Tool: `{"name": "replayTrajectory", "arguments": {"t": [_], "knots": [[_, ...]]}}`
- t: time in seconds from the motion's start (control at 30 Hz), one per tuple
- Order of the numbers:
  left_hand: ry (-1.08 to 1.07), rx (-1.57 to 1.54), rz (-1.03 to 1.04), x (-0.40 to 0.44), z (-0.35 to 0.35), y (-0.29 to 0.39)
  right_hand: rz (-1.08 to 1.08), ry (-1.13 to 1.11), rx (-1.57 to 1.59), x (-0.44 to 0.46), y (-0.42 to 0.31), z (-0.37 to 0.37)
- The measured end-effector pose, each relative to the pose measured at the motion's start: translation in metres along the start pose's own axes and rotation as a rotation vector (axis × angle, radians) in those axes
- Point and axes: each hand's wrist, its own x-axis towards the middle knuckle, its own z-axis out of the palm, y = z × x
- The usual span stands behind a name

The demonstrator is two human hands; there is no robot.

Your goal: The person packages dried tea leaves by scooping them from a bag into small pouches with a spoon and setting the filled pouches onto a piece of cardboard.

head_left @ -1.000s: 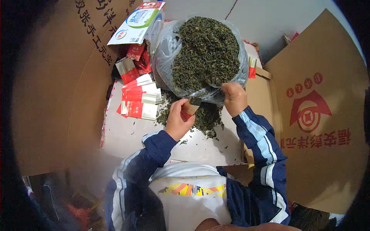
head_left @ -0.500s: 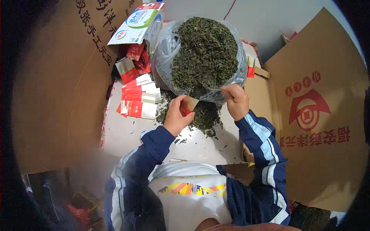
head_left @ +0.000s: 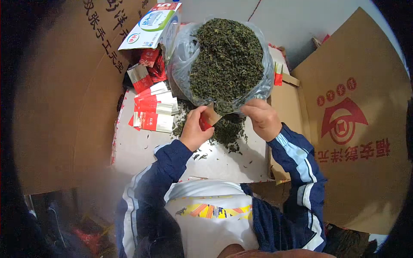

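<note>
My left hand (head_left: 197,131) is closed around a small red and cream packet (head_left: 211,116), its mouth tilted toward the bag. Beside it on the right, my right hand (head_left: 262,118) has its fingers pinched together at the lower rim of the bag; what they hold, if anything, is too small to make out. A clear plastic bag (head_left: 183,64) heaped with dark green dried leaves (head_left: 228,60) stands just beyond both hands. Loose leaves (head_left: 228,133) lie on the white surface (head_left: 142,155) beneath them.
Several red and white packets (head_left: 152,107) are fanned out at the left, with more red packets (head_left: 158,69) in an open white and green box (head_left: 150,26). Tall cardboard panels (head_left: 357,116) stand on both sides. Another small packet (head_left: 278,77) lies right of the bag.
My right hand has shifted left and slightly down, closer to the packet. The packet in my left hand has moved slightly up toward the bag's rim.
</note>
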Motion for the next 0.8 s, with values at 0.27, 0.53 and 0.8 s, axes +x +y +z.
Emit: {"name": "replayTrajectory", "arguments": {"t": [0.27,0.53,0.8], "knots": [[-0.003,0.063,0.036,-0.002,0.009,0.002,-0.31,-0.325,-0.316,0.023,-0.03,-0.01],[0.033,0.039,0.021,-0.005,0.01,-0.006,-0.299,-0.196,-0.404,0.022,-0.023,-0.021],[0.01,-0.061,-0.031,-0.008,0.013,-0.01,0.546,-0.083,0.127,-0.002,0.027,0.02]]}}
